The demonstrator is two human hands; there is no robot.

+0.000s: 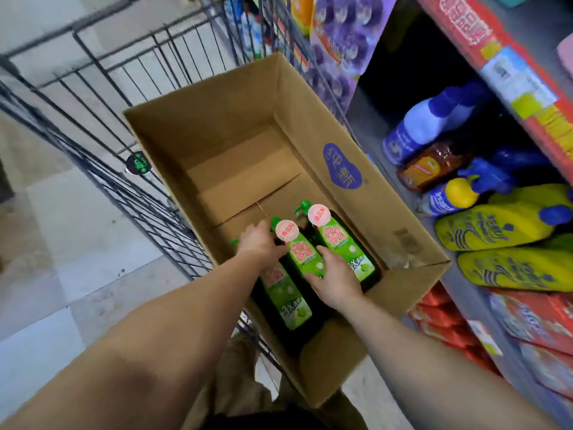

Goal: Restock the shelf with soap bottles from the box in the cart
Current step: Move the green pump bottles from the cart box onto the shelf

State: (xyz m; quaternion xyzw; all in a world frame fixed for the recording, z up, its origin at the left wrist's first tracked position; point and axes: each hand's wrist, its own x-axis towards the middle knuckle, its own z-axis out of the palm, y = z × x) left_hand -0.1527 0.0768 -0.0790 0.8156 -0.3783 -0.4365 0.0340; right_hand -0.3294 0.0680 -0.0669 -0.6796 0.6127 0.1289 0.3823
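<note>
Three green soap bottles stand in the near end of an open cardboard box [310,97]. The middle bottle [302,254], with a round pink sticker near its pump top, sits between both hands. The right hand [336,279] wraps round its lower body from the right side, fingers [319,276] curled against the green label, so it is grasping that bottle. The left hand [259,242] reaches in from the left at the bottle's neck, its fingers bent down beside the pump and touching it; whether they truly close on the neck cannot be told, since the back of the hand hides them. Under the left wrist stands the left bottle [286,301], its label showing below the forearm and its green pump tip peeking out to the left of the hand. The right bottle [344,246] stands just beside the held one, near the box's right wall, untouched and also carrying a pink sticker.

The far part of the box shows only bare cardboard flaps. The box rests inside a black wire cart [130,169] on a pale tiled floor [77,259]. To the right runs the shelf [400,187], holding blue-capped white bottles, an amber bottle, yellow bottles [496,225] lying on their sides, and red packages on the level below.
</note>
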